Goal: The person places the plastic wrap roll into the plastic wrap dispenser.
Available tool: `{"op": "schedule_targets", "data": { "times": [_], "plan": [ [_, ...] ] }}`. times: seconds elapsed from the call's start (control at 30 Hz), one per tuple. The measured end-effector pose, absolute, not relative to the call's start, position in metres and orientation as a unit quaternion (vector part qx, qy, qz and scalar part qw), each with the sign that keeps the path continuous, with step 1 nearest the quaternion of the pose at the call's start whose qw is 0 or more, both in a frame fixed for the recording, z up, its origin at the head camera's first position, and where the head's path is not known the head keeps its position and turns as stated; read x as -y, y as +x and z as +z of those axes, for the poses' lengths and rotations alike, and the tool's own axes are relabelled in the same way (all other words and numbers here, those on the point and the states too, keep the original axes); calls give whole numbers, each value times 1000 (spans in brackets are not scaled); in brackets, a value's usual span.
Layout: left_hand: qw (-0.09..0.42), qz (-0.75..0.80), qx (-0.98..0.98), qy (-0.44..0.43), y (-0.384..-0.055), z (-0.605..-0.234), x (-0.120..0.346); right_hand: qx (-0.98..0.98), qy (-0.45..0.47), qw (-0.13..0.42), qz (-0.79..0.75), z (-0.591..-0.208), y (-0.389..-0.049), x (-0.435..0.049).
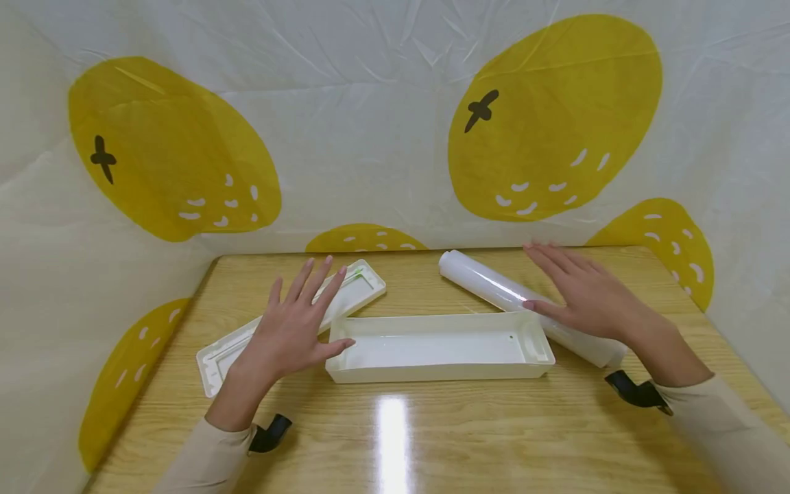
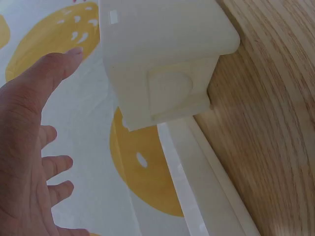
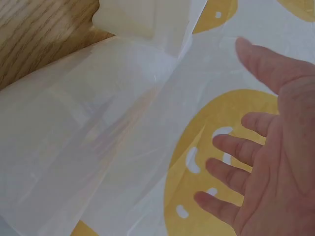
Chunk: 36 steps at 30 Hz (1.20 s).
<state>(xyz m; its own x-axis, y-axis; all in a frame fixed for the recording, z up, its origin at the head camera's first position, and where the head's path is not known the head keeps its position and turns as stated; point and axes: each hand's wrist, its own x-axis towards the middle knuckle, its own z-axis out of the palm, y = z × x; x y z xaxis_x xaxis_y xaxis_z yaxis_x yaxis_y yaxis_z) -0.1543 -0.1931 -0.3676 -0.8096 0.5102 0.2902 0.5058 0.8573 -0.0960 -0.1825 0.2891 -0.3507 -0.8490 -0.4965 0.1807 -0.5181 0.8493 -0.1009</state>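
Observation:
A long white plastic box without its cover lies crosswise on the table, its hollow inside facing up. My left hand hovers with spread fingers over the box's left end and the white lid, which lies slanted behind and to the left and has a thin green strip near its far end. My right hand is held out, fingers extended, over a roll of clear plastic film that lies diagonally behind the box's right end. In both wrist views the palms hold nothing.
The wooden table carries a bright light reflection in front of the box. A white sheet printed with yellow fruit hangs along the back and sides. Black wrist straps show at both sleeves.

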Motion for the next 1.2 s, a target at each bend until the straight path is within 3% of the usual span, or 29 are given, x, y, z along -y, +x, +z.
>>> {"op": "schedule_targets", "data": {
  "times": [0.23, 0.57, 1.2],
  "plan": [
    [153, -19, 947, -281, -155, -370, 200, 963, 245, 35, 111, -348, -184, -293],
    [21, -155, 958, -241, -146, -378, 210, 960, 253, 13, 123, -350, -189, -297],
    [-84, -333, 896, -280, -148, -400, 220, 958, 255, -17, 128, -358, -193, -296]
  ]
}}
